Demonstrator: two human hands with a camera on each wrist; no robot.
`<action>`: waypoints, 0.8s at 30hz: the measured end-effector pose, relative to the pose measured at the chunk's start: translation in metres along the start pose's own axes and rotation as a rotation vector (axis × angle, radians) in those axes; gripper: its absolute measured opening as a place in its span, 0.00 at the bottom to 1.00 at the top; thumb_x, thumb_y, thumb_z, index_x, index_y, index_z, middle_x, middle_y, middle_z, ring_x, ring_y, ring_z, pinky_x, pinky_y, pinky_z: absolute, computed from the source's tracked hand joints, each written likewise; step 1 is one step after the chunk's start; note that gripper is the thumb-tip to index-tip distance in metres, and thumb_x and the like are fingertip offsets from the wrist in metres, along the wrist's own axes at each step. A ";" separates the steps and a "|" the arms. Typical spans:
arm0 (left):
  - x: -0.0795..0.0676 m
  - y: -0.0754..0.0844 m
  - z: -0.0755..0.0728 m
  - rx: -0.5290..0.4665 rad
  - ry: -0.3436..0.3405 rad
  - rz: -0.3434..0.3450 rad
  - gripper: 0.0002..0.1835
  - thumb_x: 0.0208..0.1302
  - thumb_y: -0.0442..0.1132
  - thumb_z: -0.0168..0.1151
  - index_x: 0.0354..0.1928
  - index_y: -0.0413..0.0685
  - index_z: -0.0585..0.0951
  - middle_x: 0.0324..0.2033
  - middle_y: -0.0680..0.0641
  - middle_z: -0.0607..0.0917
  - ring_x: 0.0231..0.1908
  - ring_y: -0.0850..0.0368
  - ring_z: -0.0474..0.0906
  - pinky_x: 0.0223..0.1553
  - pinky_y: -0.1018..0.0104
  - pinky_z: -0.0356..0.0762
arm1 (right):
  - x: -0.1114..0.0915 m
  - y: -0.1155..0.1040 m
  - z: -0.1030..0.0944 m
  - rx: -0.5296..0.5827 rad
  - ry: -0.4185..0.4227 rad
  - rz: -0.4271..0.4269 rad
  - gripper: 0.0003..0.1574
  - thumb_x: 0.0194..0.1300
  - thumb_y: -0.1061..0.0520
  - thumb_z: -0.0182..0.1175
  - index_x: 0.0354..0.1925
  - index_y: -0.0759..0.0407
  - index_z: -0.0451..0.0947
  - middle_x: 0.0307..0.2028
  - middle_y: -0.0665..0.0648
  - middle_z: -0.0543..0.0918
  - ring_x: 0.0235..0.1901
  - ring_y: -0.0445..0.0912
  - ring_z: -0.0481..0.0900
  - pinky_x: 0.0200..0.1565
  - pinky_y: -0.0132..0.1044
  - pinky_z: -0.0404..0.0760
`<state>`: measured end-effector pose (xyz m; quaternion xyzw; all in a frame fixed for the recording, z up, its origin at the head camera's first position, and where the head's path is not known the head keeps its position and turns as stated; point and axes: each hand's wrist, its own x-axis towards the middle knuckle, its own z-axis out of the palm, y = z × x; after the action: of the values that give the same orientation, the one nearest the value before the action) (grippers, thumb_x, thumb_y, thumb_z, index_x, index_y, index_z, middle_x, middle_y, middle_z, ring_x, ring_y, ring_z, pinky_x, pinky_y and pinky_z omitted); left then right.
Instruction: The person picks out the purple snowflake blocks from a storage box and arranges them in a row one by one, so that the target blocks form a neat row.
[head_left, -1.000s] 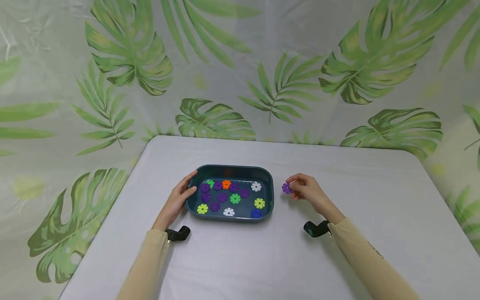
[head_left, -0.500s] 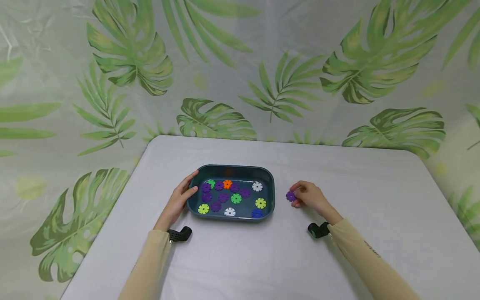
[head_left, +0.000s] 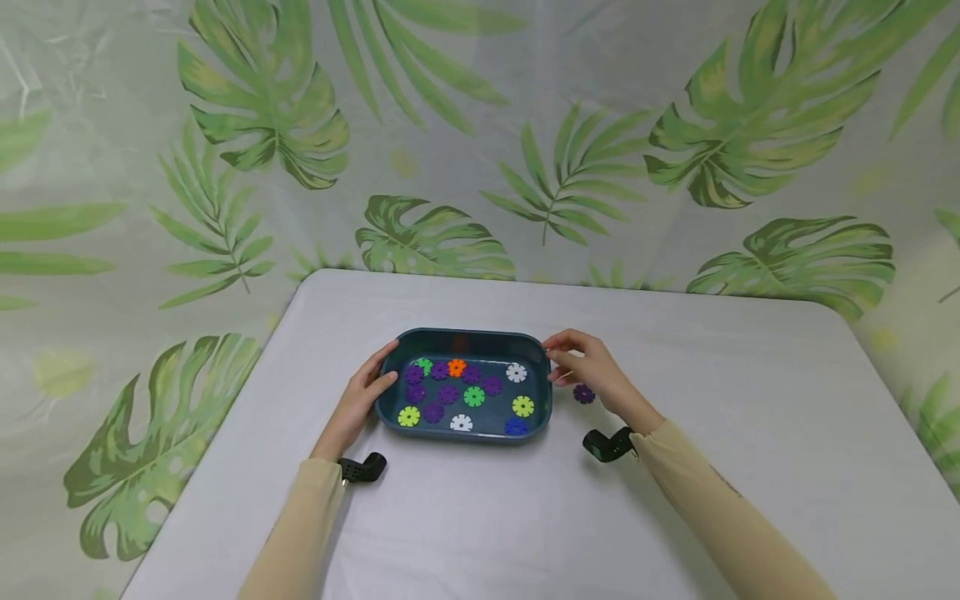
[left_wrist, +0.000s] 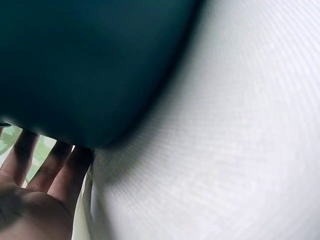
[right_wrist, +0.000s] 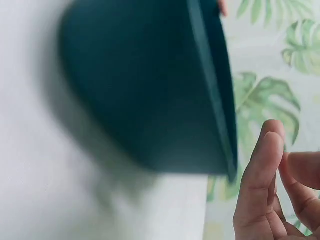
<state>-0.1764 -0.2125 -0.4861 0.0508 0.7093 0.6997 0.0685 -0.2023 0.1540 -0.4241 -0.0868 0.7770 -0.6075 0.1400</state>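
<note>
A dark teal rectangular tray (head_left: 462, 438) stands on the white table, with several flower-shaped plastic discs inside. Among them are an orange disc (head_left: 456, 367), a green disc (head_left: 474, 397) and a blue disc (head_left: 516, 427). My left hand (head_left: 355, 410) holds the tray's left end, thumb over the rim and fingers along the outer wall (left_wrist: 75, 100). At the right end, my right hand (head_left: 596, 371) hovers by the rim, holding nothing; whether its fingertips touch the tray I cannot tell. One purple disc (head_left: 583, 393) lies on the table just under that hand.
The white-covered table (head_left: 480, 517) ends at the back against a leaf-patterned curtain (head_left: 450, 125). A black wrist camera (head_left: 363, 468) is strapped to the left wrist, another black camera (head_left: 606, 445) to the right.
My right hand has lowered the purple disc to the table beside the tray and let it go. It has then moved left to the tray's right rim. The left hand stays put.
</note>
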 end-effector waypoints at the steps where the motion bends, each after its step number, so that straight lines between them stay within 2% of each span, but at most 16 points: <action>1: -0.001 0.003 0.001 -0.005 -0.004 0.000 0.28 0.73 0.32 0.49 0.72 0.51 0.61 0.72 0.49 0.55 0.71 0.54 0.45 0.69 0.53 0.45 | 0.002 -0.004 0.005 0.016 -0.021 0.003 0.18 0.71 0.64 0.50 0.54 0.76 0.69 0.48 0.74 0.73 0.29 0.48 0.82 0.34 0.38 0.83; 6: -0.003 0.007 0.003 -0.021 -0.010 0.001 0.28 0.73 0.31 0.48 0.73 0.47 0.60 0.73 0.46 0.54 0.72 0.51 0.44 0.69 0.51 0.44 | 0.014 -0.015 0.030 0.046 -0.123 0.047 0.20 0.71 0.63 0.49 0.57 0.74 0.67 0.53 0.74 0.73 0.33 0.50 0.82 0.36 0.37 0.82; 13: 0.004 -0.008 0.001 -0.007 0.009 0.008 0.27 0.73 0.35 0.50 0.72 0.54 0.62 0.72 0.52 0.57 0.71 0.57 0.47 0.69 0.54 0.46 | 0.028 -0.013 0.058 0.031 -0.206 0.134 0.19 0.72 0.65 0.47 0.58 0.74 0.66 0.53 0.74 0.72 0.33 0.51 0.83 0.39 0.41 0.83; 19: 0.003 -0.010 0.000 0.015 0.023 0.017 0.27 0.73 0.37 0.51 0.72 0.56 0.63 0.71 0.53 0.58 0.71 0.57 0.48 0.69 0.54 0.46 | 0.033 -0.011 0.071 0.021 -0.253 0.226 0.20 0.72 0.66 0.44 0.60 0.73 0.65 0.53 0.72 0.70 0.36 0.54 0.83 0.41 0.44 0.82; 24: 0.002 -0.008 -0.001 0.025 0.020 0.022 0.27 0.73 0.38 0.51 0.72 0.55 0.62 0.72 0.51 0.57 0.71 0.54 0.46 0.68 0.51 0.46 | 0.034 -0.008 0.075 0.044 -0.249 0.306 0.21 0.72 0.65 0.44 0.61 0.68 0.65 0.57 0.69 0.67 0.41 0.57 0.81 0.44 0.45 0.81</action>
<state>-0.1782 -0.2131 -0.4945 0.0524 0.7182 0.6919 0.0532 -0.2108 0.0723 -0.4365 -0.0390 0.7444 -0.5804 0.3278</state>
